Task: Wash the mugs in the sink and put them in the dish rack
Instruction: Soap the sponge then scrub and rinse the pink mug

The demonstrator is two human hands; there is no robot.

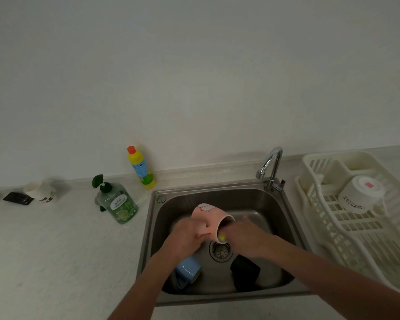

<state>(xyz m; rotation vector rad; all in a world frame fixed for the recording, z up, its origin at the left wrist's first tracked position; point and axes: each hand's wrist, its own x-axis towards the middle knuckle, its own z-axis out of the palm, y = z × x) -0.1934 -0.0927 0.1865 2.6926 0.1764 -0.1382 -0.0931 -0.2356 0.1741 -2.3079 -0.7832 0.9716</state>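
Pink mug [209, 218] is up over the sink [219, 195], tipped on its side, mouth toward the right. Left hand [187, 236] wraps the body, fingers [204, 232] curled round the lower wall. Right hand [243, 234] at the rim, pushing something yellow [222, 238] into the mouth, prob a sponge; its fingers are mostly hidden, look curled on it.

Handling, my read: rigid mug, likely ceramic or hard plastic, can't tell which. Light enough for one hand. Wet + soapy = slippery, so wrap grip on the body beats a pinch on the rim. Handle not visible from here, maybe under the left palm. If ceramic, a drop onto the steel basin could chip it.

Blue mug [188, 270] lies on its side at the basin's front left; dark item [245, 272] front right near the drain [221, 250], maybe another mug, too dark to say. Faucet [271, 167] not visibly running.

Dish rack [346, 218] on the counter [56, 239] just right of the sink, white mug [360, 195] already upside down in it. Soap bottle [117, 202] to the left.
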